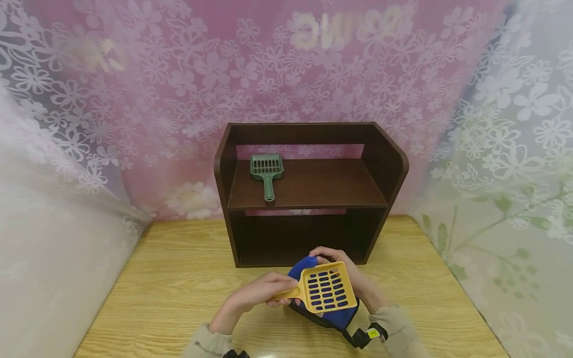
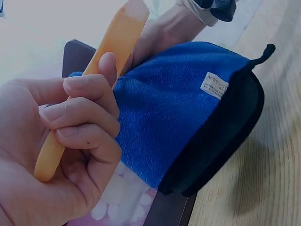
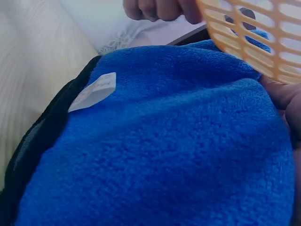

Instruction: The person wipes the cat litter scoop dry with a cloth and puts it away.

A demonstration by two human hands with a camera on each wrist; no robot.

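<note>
My left hand [image 1: 264,289] grips the handle of a yellow slotted litter scoop [image 1: 328,287], its fingers curled round it in the left wrist view. The scoop's head is held over a blue plush cleaning mitt [image 2: 164,99] with black trim, a hanging loop and a white label [image 2: 215,85]. My right hand [image 1: 342,263] holds the far end of the mitt, behind the scoop. Part of that hand is hidden by the scoop and the cloth. The mitt's black-edged opening [image 2: 235,122] faces toward my body.
A dark brown two-tier shelf [image 1: 309,206] stands at the back of the wooden table [image 1: 179,278]. On its upper board, at the left, lies a green litter scoop [image 1: 267,171]. Floral curtains [image 1: 188,99] hang behind and at both sides.
</note>
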